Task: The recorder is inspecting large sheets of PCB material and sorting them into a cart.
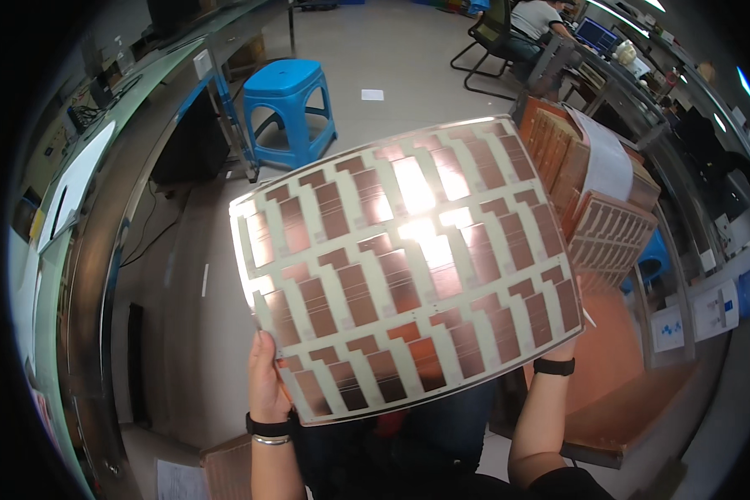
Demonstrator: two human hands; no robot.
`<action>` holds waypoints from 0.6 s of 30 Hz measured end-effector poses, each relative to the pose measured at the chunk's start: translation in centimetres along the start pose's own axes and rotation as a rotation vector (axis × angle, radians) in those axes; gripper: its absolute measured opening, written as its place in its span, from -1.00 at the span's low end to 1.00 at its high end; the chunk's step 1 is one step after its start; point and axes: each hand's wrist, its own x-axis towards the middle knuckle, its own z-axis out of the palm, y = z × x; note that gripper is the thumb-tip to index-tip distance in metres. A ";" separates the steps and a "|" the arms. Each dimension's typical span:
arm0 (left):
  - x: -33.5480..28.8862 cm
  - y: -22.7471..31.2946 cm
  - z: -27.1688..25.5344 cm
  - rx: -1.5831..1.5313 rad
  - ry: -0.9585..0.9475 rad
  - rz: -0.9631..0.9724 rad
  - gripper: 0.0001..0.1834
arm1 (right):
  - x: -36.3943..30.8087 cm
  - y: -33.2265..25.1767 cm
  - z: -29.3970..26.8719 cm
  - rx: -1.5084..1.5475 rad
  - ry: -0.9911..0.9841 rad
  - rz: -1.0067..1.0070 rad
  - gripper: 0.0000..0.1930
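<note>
Head view shows you one large panel (367,271), pale with rows of copper-coloured stepped shapes, which is in front of your body, above the grey floor (375,50), between the long bench (146,79) at left and the brown boards (550,137) at right. It is tilted, with its right side higher in the picture, and bright light reflects near its upper middle.

Your left hand (267,387) holds the panel near its lower left corner; the thumb lies along the edge. Your right hand (561,350) is at the lower right corner, mostly hidden behind the panel, so I cannot tell how its fingers are closed.

The brown boards stand together in a pile, with a white sheet (604,154) hanging over them and a smaller patterned panel (612,237) leaning in front. Whether a box encloses them, I cannot tell.

The panel's right edge overlaps this smaller one in the view; I cannot tell if they touch. Its left edge is well apart from the bench, with floor between. Beyond the upper edge, floor extends past the blue stool (283,79) and a small white card (372,95).
</note>
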 end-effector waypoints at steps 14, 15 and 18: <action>0.1 2.4 -1.3 0.243 0.047 0.143 -0.72 | 0.7 2.8 4.2 -0.490 0.258 -0.099 -0.46; 0.0 2.5 -1.4 0.245 0.046 0.144 -0.72 | 0.7 2.9 4.2 -0.468 0.252 -0.076 -0.46; 0.0 2.7 -1.2 0.246 0.054 0.149 -0.76 | 0.6 3.2 3.8 -0.430 0.229 -0.051 -0.45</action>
